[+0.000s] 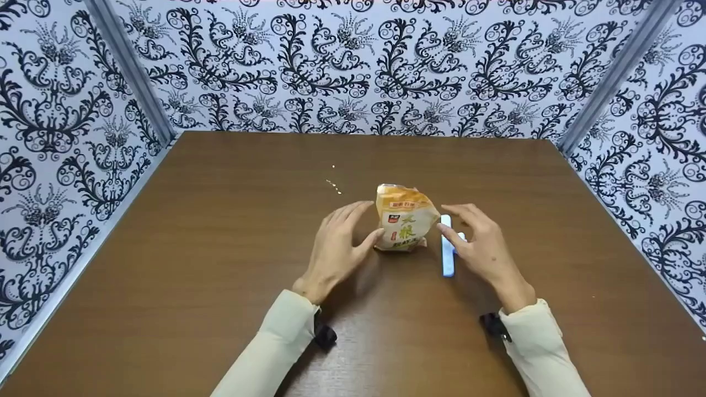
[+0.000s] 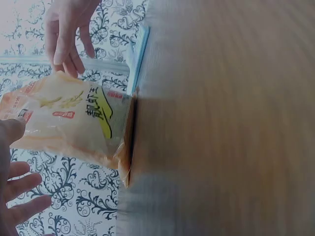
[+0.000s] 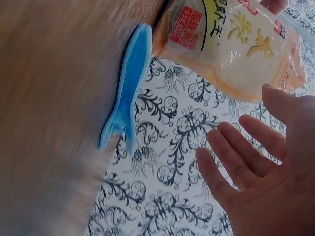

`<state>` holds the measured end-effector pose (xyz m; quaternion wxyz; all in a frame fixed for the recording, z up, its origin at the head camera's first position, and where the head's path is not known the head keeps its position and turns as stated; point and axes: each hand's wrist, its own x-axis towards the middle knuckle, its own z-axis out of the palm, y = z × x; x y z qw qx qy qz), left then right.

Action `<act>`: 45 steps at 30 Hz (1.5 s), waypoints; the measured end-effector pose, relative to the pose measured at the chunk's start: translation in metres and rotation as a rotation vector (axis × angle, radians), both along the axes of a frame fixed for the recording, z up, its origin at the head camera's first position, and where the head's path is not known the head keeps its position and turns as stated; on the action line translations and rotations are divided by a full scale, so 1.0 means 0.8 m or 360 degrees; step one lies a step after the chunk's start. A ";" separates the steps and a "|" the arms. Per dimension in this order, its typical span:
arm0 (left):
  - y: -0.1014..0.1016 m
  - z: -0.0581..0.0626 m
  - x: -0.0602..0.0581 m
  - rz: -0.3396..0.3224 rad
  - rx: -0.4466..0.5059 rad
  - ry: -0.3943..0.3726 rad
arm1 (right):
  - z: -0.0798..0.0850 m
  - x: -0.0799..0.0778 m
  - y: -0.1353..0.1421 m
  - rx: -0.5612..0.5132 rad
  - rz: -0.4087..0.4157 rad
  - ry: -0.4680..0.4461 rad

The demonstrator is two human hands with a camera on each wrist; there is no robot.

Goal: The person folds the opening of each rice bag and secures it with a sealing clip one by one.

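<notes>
An orange and cream plastic food packet [image 1: 405, 218] with printed characters stands upright on the brown table, its top leaning slightly. My left hand [image 1: 337, 251] is at the packet's left side, fingers spread and thumb by its edge. On the other side, my right hand [image 1: 488, 245] has its fingers relaxed and its thumb pointing toward the packet. Whether either thumb touches the packet is hard to tell. A light blue plastic bag clip [image 1: 447, 256] lies just right of the packet, partly under my right hand; the right wrist view shows the clip's [image 3: 132, 73] forked end.
Small pale specks [image 1: 334, 187] mark the table [image 1: 237, 220] behind and left of the packet. Patterned black-and-white walls [image 1: 342, 66] with grey corner posts enclose the back and sides. A dark wrist strap [image 1: 325, 335] shows under the left cuff.
</notes>
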<state>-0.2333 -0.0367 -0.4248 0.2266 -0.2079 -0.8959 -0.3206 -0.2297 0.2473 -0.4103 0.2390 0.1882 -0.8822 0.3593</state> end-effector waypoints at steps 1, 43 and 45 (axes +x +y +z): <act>0.001 -0.001 0.000 -0.0009 0.0020 -0.0005 | 0.000 0.000 -0.003 -0.0035 0.0019 -0.0007; 0.047 -0.006 -0.011 -0.0178 0.0717 -0.0376 | 0.006 -0.010 -0.042 -0.0040 -0.0153 0.0233; 0.048 -0.006 -0.012 -0.0167 0.0716 -0.0366 | 0.006 -0.010 -0.042 -0.0028 -0.0143 0.0253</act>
